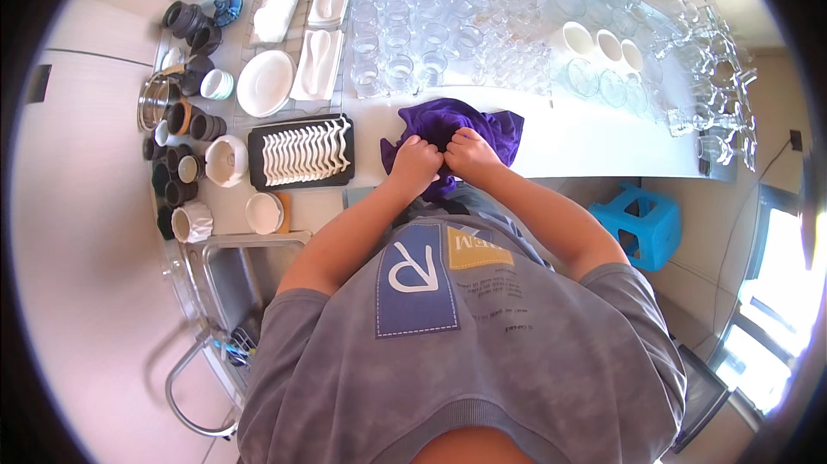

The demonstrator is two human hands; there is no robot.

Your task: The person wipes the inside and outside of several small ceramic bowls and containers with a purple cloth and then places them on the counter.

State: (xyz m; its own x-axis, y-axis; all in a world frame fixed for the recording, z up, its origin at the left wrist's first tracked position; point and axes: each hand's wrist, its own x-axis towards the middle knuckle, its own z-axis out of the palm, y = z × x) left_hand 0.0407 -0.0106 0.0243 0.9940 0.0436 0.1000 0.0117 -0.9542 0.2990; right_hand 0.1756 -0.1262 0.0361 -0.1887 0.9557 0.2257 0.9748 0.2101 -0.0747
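A bunched purple cloth (481, 118) lies over the front edge of the white counter (581, 154), and part of it hangs down towards my body. My left hand (417, 160) grips it with curled fingers near the middle. Close beside it, my right hand (470, 152) pinches another fold of the same cloth. The knuckles of both hands nearly touch. Whether anything lies inside the folds cannot be seen.
Rows of clear glasses (400, 66) stand behind the cloth, with white cups (577, 39) to the right. At left are a black tray (256, 160) of wavy white pieces, white plates (265, 84), dark cups (208, 128) and a metal sink (223, 280). A blue stool (665, 225) stands below the counter.
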